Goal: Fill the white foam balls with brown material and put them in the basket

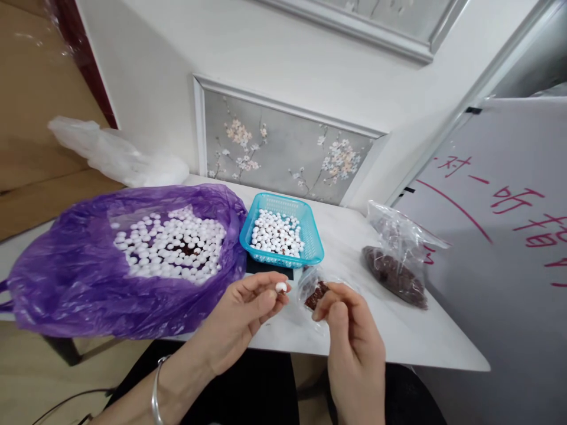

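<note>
My left hand (248,316) pinches a small white round piece (281,287) between thumb and fingertips, in front of the blue basket. Some brown shows at the underside of that piece. My right hand (352,330) has its fingers curled together at the edge of an open clear bag (305,289) of small reddish-brown bits (316,294). Whatever those fingers hold, if anything, is hidden or too small to name. Behind the hands, the turquoise plastic basket (315,236) contains many similar white pieces (274,231), some with brown showing.
A large purple plastic bag (71,265) spreads over the table's left side, with many white pieces (204,239) in it. A clear bag of brown material (394,274) lies at the right on the white table (425,333). A whiteboard (500,236) leans beyond it.
</note>
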`<state>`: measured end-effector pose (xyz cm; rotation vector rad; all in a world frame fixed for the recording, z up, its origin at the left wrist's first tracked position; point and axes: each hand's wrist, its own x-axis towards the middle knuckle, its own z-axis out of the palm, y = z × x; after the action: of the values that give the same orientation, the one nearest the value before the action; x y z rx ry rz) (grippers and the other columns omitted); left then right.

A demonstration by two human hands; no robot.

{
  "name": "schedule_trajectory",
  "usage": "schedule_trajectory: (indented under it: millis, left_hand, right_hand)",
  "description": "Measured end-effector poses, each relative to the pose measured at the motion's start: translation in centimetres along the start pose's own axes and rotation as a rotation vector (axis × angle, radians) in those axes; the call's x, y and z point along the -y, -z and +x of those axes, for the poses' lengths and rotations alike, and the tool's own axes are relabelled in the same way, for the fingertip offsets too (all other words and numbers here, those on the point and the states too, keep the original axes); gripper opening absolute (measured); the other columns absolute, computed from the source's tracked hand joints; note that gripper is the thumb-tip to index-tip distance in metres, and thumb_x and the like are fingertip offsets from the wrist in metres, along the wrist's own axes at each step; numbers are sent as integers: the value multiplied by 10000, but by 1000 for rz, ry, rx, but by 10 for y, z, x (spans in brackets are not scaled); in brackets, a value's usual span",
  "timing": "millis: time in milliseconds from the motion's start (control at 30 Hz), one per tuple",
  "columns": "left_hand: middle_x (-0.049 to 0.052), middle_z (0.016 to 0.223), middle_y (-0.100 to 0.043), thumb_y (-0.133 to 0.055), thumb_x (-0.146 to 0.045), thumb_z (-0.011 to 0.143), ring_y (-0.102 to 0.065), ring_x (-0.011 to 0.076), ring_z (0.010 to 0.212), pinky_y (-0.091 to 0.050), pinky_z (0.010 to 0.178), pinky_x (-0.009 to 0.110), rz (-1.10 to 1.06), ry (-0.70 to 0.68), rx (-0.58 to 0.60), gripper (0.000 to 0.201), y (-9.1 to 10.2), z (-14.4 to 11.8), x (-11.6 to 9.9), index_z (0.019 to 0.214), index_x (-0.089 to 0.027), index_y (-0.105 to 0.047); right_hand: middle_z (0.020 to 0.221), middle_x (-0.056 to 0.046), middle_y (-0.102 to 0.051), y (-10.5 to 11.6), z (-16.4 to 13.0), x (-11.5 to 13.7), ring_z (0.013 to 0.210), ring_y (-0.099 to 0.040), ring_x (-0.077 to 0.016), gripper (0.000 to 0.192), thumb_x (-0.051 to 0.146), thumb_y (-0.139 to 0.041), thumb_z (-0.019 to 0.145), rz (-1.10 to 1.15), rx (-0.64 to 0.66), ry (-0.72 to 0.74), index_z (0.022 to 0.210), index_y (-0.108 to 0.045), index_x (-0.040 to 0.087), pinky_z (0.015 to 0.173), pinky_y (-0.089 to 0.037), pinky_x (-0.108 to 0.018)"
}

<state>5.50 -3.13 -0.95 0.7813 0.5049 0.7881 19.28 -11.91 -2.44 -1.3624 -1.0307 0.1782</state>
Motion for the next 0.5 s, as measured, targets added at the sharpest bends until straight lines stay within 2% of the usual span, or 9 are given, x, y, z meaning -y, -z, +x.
schedule_trajectory:
  millis: [133,267,500]
  left_hand:
    - [-3,802,-699,-864,-211,674,-598,74,740,-481,713,128,96,-22,-36,198,-1,-2,1,858,-197,-791]
    - [19,860,-724,-849,-275,695,-615,97,764,-486,745,165,165,-32,-34,186,-1,-2,1,862,-205,-803]
    - [19,765,-727,-846,-307,693,-611,117,710,-499,706,210,281,-118,-41,173,8,0,8,840,-222,-811]
  right_hand:
    - [742,24,-604,2,-2,-7,702,-590,-121,177,320,-486,988,-22,2,-24,1072,-594,210,694,-492,-250]
    - [766,11,-620,1,-4,-10,718,-610,-128,193,323,-492,982,-33,26,-17,1091,-602,208,695,-511,-257]
    - [874,-32,-674,7,-4,-13,730,-634,-138,224,342,-482,983,-128,46,14,1112,-612,213,706,-534,-272]
